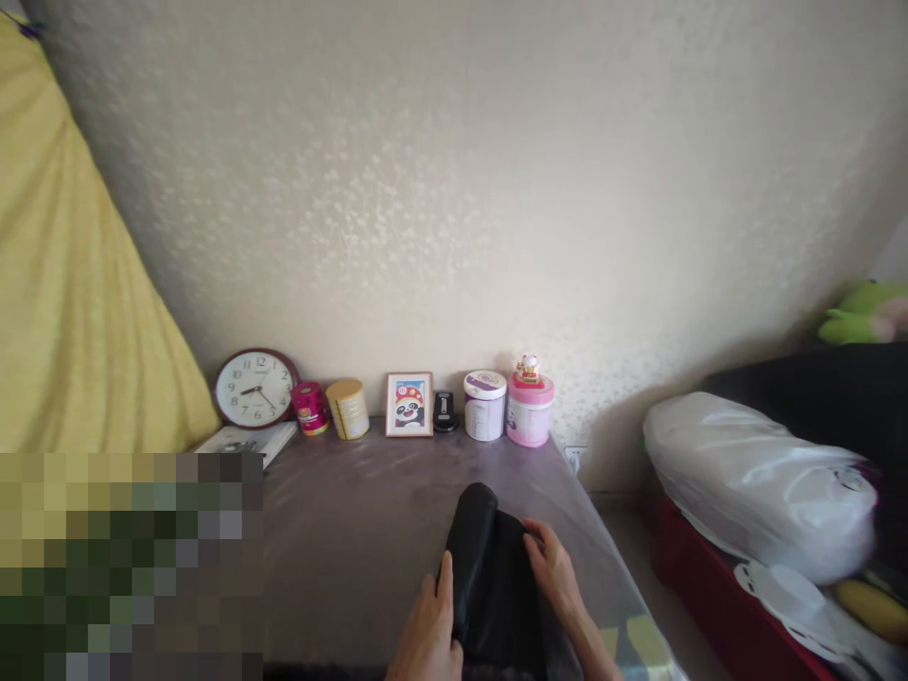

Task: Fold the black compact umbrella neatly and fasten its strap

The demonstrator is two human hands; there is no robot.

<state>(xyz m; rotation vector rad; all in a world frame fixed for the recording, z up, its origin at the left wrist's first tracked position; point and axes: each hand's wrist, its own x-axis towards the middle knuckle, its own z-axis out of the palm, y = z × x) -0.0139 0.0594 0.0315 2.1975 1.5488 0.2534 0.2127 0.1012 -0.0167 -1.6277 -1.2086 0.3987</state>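
Note:
A soft black leather-like piece (505, 586) lies near the front of the table, with a thick rolled or folded part along its left side. I cannot make out exactly what kind of article it is. My left hand (431, 619) is closed on the rolled left side, its index finger stretched along the edge. On the opposite side, my right hand (553, 567) pinches the upper right edge between thumb and fingers. The lower end of the black piece runs down to the bottom of the view.
Along the wall, the covered table (355, 530) bears a round clock (256, 389), a magenta can (310, 409), a yellow tin (348, 410), a panda picture (410, 405), a small black object (445, 413) and two tubs (485, 407). A stuffed white bag (759, 482) stands right. Blurring covers the lower left.

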